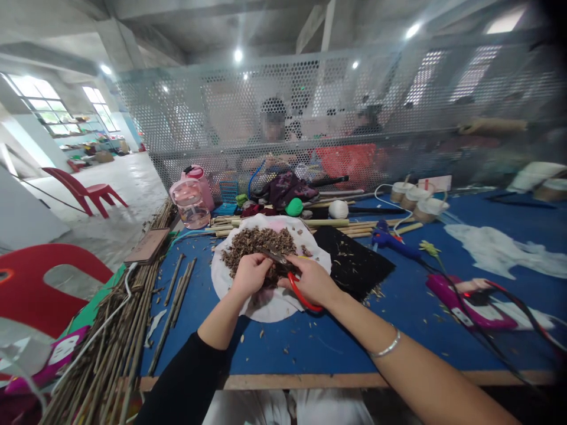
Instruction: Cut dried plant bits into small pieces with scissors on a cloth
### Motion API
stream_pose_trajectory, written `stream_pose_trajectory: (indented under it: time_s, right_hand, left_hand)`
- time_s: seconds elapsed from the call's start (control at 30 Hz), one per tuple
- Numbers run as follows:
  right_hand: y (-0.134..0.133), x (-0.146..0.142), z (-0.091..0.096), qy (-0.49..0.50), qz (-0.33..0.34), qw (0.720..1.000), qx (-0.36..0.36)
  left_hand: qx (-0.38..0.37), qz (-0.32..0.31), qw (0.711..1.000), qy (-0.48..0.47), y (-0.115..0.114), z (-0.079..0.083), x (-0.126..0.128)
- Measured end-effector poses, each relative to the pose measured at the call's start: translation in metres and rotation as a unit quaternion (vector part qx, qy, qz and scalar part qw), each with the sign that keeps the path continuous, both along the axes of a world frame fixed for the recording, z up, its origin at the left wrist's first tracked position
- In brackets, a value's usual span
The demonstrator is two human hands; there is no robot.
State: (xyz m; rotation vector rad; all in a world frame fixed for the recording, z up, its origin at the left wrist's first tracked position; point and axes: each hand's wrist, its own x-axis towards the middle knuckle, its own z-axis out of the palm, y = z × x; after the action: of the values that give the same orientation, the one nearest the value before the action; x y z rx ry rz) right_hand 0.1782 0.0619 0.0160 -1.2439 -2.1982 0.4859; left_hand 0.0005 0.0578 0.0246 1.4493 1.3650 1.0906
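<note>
My right hand [312, 278] is closed round a pair of scissors [303, 297] with a red handle, its dark blades pointing left toward my other hand. Close to the blade tips, the fingers of my left hand [251, 274] are pinched together; whatever they hold is too small to make out. Both hands are above a heap of brown dried plant bits [248, 242], which lies on a round white cloth [224, 286]. Part of the heap is hidden behind my hands.
A black sheet [354, 260] lies right of the cloth, near a blue glue gun [394, 243] and a magenta device [469, 304]. Long dry stalks [128, 319] line the left edge. A pink bottle [190, 200] and yarn balls [338, 209] stand before a perforated metal screen [212, 118].
</note>
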Motion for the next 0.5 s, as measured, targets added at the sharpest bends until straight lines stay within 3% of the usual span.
stream_pose_trajectory:
  time_s: [0.17,0.23,0.33,0.5]
  right_hand:
    - [0.001,0.002,-0.004,0.018,0.029,0.999,-0.029]
    - [0.002,0.002,-0.004,0.016,0.034,0.998,-0.040]
    - [0.003,0.004,-0.001,0.012,0.031,0.998,-0.045]
    - [0.005,0.007,0.006,0.024,-0.005,0.999,-0.031]
  left_hand:
    - [-0.066,-0.022,0.993,-0.097,0.003,-0.004,-0.002]
    - [-0.083,-0.024,0.993,-0.083,0.003,-0.001,-0.006]
    - [-0.037,0.009,0.998,0.058,0.004,0.006,-0.017]
    - [0.043,0.056,0.958,0.277,0.003,0.016,-0.034]
